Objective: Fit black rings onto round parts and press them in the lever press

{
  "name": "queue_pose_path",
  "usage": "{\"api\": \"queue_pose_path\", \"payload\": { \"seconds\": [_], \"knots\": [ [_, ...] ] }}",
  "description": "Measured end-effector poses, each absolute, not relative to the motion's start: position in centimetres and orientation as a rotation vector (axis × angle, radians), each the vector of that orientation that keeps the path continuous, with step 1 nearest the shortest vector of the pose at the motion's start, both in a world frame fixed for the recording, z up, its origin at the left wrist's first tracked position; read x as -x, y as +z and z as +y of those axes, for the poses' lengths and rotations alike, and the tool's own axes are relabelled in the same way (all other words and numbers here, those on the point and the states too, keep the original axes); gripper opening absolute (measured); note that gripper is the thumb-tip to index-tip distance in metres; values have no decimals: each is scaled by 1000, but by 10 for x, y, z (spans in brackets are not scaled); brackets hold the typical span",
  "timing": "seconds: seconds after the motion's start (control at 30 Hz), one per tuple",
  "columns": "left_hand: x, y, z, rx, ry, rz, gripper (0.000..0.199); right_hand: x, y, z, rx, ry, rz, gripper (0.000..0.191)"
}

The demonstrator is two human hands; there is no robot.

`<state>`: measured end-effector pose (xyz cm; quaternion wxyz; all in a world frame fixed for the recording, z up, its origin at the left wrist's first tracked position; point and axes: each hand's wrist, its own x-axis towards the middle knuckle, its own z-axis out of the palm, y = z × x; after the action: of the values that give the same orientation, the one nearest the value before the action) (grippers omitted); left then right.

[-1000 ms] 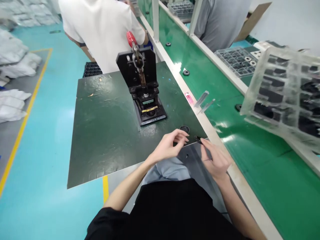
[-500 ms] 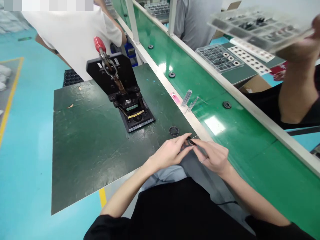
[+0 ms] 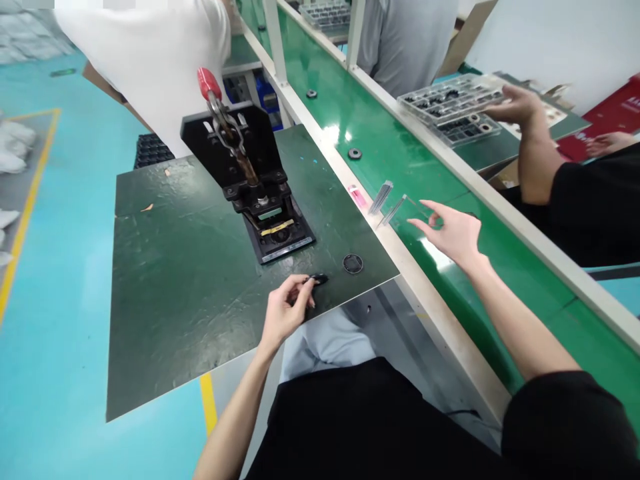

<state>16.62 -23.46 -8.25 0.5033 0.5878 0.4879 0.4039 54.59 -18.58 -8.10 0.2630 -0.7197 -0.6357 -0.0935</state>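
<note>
Bright, even light is cast from overhead, with hard white glare thrown back from the glossy green conveyor belt [image 3: 500, 220] and a paler sheen seen on the teal floor [image 3: 65, 300] and the dark green mat [image 3: 175, 267]. Only faint, soft shadows are formed, as beneath the left hand [image 3: 285, 310] and around the toggle press [image 3: 260, 200]. Straight edges are bowed by wide-angle distortion toward the borders of the frame, while the white bags [image 3: 13, 143] at the left edge and the co-worker's hand [image 3: 515, 105] are rendered slightly soft
</note>
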Motion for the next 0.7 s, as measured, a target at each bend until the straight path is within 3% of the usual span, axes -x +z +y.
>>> {"api": "queue_pose_path", "payload": {
  "seconds": [0.1,0.47,0.7],
  "knots": [
    [-152,-83,-239,-1328,991,1218,47,-552,-87,-172,2001,-294,-1870,31],
    [-157,-91,-244,-1355,985,1190,46,-548,11,-166,1952,-963,-1887,47],
    [-157,-91,-245,-1381,990,1174,44,-518,39,-160,1773,-808,-2170,41]
  ]
}}
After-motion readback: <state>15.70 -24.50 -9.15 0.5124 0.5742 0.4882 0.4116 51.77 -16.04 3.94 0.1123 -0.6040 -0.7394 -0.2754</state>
